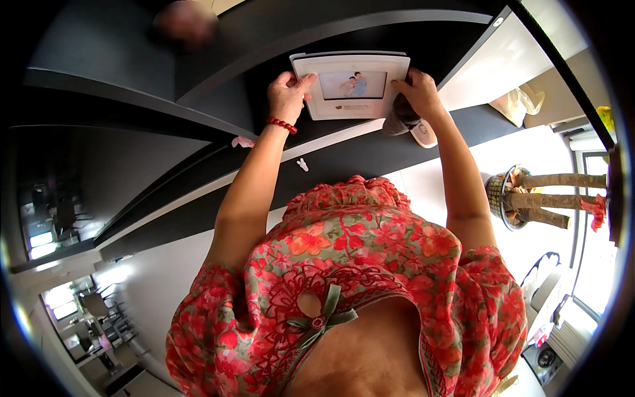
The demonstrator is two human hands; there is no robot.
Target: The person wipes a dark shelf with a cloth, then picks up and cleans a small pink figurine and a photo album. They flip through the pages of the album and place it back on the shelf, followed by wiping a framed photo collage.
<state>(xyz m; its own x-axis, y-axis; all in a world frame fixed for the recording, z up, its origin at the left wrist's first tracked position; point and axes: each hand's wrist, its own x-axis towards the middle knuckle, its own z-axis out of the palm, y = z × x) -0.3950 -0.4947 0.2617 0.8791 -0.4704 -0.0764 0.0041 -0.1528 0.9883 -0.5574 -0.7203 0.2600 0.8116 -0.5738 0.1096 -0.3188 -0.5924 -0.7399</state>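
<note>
A white photo album or framed picture (349, 110) with a small inset photo of two people is held up in front of a dark shelf. My left hand (292, 94) grips its left edge, thumb on the front; a red bead bracelet is on that wrist. My right hand (419, 92) holds the right edge, thumb also on the front. Just below the right hand is a dark grey, soft-looking item (399, 118); whether that hand also holds it, I cannot tell. A light-coloured shoe or slipper (425, 134) shows beside the right wrist.
Dark shelving (213, 64) with upright dividers surrounds the hands. A small white bunny-shaped piece (302, 165) and a pink item (243, 142) lie on lower ledges. At right are a plastic bag (517, 105) and a potted plant with thick stems (508, 198). A blurred round thing (186, 24) is at top left.
</note>
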